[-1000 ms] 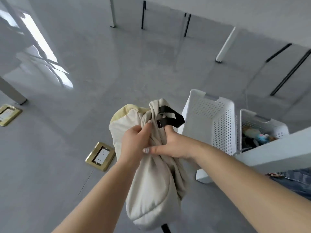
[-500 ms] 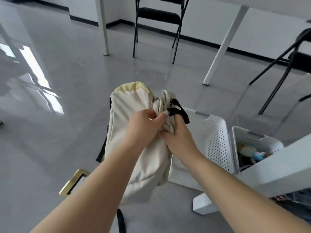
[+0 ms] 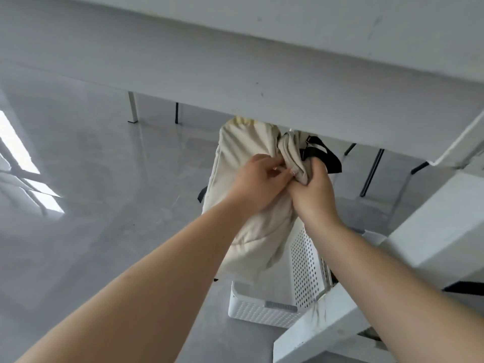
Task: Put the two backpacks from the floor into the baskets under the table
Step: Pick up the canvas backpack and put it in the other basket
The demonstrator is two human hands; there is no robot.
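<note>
A cream backpack (image 3: 251, 239) with black straps and a pale yellow top hangs in the air under the white table. My left hand (image 3: 258, 182) pinches its fabric near the top. My right hand (image 3: 313, 189) is closed on the bunched cloth beside the black strap loop. The bag's lower end hangs over the open top of a white perforated basket (image 3: 264, 310) that stands on the floor below the table. The backpack and my arms hide most of the basket's inside. Only one backpack is in view.
The white table's underside (image 3: 262, 74) spans the top of the view, close above the bag. A white table frame beam (image 3: 330, 326) and leg (image 3: 445, 218) stand to the right of the basket. Black chair legs (image 3: 372, 174) show beyond. Grey glossy floor (image 3: 91, 205) lies to the left.
Both hands have carried the backpack forward and right, from beside the basket to above it under the table. The view dipped under the tabletop; the second basket is out of sight.
</note>
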